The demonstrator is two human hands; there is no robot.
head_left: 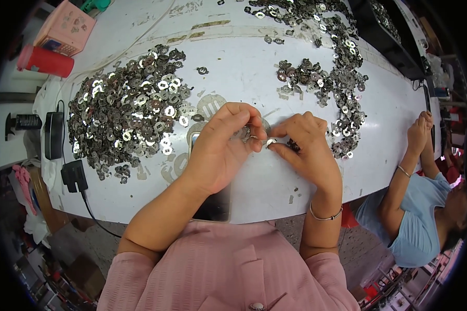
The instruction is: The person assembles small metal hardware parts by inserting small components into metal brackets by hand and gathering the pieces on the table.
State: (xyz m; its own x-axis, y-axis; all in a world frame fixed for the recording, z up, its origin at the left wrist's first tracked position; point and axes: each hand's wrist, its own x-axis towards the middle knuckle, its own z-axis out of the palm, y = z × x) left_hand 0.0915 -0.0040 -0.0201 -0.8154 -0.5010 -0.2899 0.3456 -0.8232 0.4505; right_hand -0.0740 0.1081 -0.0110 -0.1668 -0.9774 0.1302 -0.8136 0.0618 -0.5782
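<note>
My left hand point(224, 142) is raised over the middle of the white table, its fingers curled in; what they hold, if anything, I cannot make out. Close beside it, my right hand point(308, 147) pinches a small shiny metal piece point(271, 141) between thumb and forefinger. More dark metal pieces point(293, 145) show beneath the right palm; whether they are held or lie on the table I cannot tell. A large heap of small round metal pieces with slots point(135, 111) spreads to the left. A smaller cluster point(308, 75) lies beyond the right hand.
A phone point(213, 205) lies partly under my left forearm. On the left stand a red cup point(46, 61), a pink box point(65, 28) and a black adapter point(74, 176) with a cable. A black bin point(389, 39) is at far right. Another person in blue point(415, 207) sits to the right.
</note>
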